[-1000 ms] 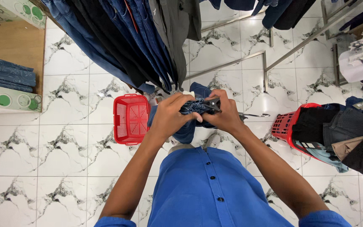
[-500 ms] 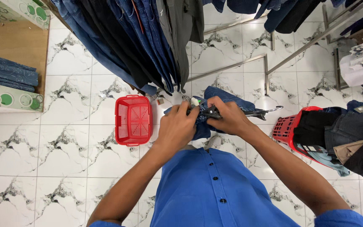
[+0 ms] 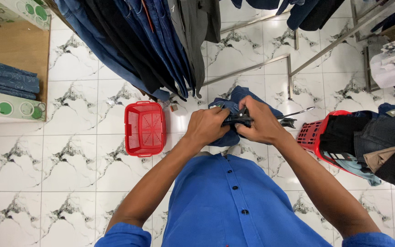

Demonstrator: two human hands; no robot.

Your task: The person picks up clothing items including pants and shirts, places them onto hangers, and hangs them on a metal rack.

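Both the left hand (image 3: 205, 126) and right hand (image 3: 261, 122) grip closed on the blue jeans (image 3: 234, 110) at what seems a dark clip hanger (image 3: 238, 120), so the waistband should sit square.

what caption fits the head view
Both hands, left hand and right hand, clip blue jeans onto a hanger.

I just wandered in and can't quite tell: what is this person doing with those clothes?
A person in a blue shirt holds dark blue jeans in front of the chest. The left hand and right hand both grip the cloth together with a black clip hanger, whose metal hook points right. Jeans hang on the rack above. An empty red basket sits on the tiled floor, and a second red basket at right holds more clothes.
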